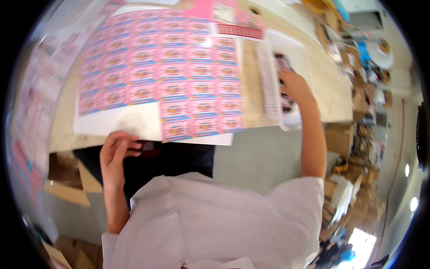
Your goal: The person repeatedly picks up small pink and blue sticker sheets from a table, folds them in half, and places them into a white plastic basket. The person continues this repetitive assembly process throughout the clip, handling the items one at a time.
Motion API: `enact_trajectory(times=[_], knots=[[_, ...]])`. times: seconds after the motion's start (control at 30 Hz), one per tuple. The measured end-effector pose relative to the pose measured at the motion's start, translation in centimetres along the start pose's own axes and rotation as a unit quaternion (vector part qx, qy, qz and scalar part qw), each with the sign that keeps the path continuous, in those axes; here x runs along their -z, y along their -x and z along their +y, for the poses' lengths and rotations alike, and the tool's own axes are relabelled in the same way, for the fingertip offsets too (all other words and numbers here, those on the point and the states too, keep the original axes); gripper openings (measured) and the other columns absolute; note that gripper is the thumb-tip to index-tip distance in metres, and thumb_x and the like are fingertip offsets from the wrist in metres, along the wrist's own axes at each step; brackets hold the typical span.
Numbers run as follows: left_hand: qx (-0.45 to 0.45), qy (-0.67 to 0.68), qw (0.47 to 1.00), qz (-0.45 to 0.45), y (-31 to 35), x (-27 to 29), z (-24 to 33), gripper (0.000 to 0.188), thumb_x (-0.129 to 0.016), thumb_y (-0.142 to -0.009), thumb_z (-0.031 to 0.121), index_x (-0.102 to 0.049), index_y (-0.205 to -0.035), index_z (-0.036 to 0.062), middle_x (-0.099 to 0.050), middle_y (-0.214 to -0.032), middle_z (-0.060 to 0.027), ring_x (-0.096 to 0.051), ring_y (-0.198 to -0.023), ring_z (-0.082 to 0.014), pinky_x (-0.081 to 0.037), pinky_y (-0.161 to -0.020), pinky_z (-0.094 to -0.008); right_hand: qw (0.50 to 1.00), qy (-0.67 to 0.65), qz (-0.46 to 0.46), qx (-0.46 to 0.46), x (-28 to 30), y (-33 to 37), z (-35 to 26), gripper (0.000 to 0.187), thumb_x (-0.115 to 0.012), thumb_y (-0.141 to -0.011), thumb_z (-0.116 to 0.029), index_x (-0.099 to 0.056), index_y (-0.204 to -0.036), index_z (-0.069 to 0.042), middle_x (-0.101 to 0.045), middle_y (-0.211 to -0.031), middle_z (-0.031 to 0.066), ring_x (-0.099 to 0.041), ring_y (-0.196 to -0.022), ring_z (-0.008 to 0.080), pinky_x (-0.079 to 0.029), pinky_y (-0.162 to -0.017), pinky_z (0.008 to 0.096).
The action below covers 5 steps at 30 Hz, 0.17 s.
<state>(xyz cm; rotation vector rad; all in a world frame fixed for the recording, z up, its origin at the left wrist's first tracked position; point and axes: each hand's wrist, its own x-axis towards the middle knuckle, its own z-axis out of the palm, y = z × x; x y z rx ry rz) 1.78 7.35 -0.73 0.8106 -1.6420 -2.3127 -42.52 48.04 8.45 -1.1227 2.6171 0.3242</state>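
Rows of pink-and-blue printed cards (174,70) lie edge to edge over white paper (134,117) on the table. At the paper's near edge, my left hand (117,154) is curled with thumb and fingers close together. A small dark shape shows by its fingertips; whether it is held cannot be made out. My right hand (295,87) reaches into a long white plastic basket (268,80) on the right. Small dark items (287,102) lie in that basket under and beside the hand. The right fingertips are hidden among them.
A red-and-white patterned strip (239,32) lies behind the cards, beside pink pieces (201,9). Clear plastic sheeting with pink prints (36,107) covers the left side. An open cardboard box (67,179) stands below the table at left. Cartons and goods line the right side.
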Motion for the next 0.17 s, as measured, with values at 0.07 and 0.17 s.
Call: enact_trajectory(times=[0.07,0.17], knots=[[-0.023,-0.015,1.000,0.002,-1.0,-0.1,0.3,0.019,-0.058,-0.111,0.011,-0.064,-0.125,0.0007,-0.077,-0.113,-0.0161,-0.074,-0.088,-0.0178,-0.060,-0.070,-0.0291,0.999,-0.028,0.035,0.022,-1.1,0.6,1.3,0.039,-0.077,-0.089,-0.019,-0.074,-0.127,-0.012,-0.077,-0.113,0.0206,-0.072,-0.109,0.0430,-0.055,-0.094,0.0534],[-0.053,-0.075,0.996,0.010,-1.7,0.9,2.1,0.017,-0.062,-0.110,0.009,-0.064,-0.126,0.0020,-0.077,-0.109,-0.0109,-0.068,-0.077,-0.0127,-0.053,-0.063,-0.0247,0.995,-0.095,0.021,0.023,-2.4,-2.9,-0.6,0.047,-0.079,-0.089,-0.020,-0.074,-0.136,-0.016,-0.077,-0.123,0.0188,-0.073,-0.114,0.0406,-0.057,-0.097,0.0511]])
